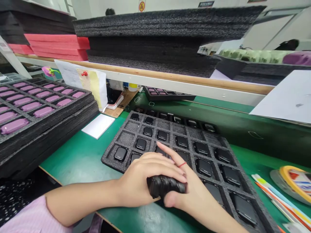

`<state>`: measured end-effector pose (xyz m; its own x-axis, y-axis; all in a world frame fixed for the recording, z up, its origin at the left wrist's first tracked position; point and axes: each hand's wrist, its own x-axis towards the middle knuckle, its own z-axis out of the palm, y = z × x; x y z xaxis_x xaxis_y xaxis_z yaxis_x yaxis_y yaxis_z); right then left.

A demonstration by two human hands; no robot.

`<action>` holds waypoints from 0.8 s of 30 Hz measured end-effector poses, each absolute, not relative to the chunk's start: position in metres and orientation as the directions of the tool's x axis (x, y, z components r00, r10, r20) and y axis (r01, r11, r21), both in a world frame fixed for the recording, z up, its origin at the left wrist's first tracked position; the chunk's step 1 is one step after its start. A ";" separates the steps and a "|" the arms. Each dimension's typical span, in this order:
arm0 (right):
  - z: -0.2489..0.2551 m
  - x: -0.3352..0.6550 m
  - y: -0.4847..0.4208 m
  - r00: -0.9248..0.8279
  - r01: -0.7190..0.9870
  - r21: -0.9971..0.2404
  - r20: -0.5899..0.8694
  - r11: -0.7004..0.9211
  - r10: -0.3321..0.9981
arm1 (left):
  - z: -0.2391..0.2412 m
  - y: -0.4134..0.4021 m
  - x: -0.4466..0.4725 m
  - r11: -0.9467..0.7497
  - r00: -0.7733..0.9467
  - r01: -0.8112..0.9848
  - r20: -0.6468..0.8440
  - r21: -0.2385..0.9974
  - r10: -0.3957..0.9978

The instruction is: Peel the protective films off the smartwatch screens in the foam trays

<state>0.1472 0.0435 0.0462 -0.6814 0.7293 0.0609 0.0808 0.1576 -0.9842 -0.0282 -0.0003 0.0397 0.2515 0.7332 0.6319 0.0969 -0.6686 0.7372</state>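
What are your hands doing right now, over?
Status: left hand and right hand clasping black crinkled bundle. Both over black foam tray holding square black devices, covering part of it.

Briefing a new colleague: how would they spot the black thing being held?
On the green workbench, find the dark foam tray of small black square devices. Above it, the left hand and right hand clasp a wrinkled black bundle. Unlike the smooth, flat devices in their compartments, it is creased and lumpy.
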 end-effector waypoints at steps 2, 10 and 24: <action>0.044 0.142 0.040 -0.634 0.083 -0.970 0.127 0.230 0.763 | 0.036 -0.001 -0.030 -0.651 0.252 0.115 0.612 0.750 0.750; 0.039 0.141 0.036 -0.464 0.096 -0.818 0.468 0.568 0.752 | 0.036 -0.006 -0.030 -0.162 0.304 -0.108 0.187 0.981 0.934; 0.034 0.146 0.044 -0.541 0.025 -0.762 0.534 0.647 0.649 | 0.054 -0.004 -0.024 0.149 0.420 -0.373 0.024 0.916 0.907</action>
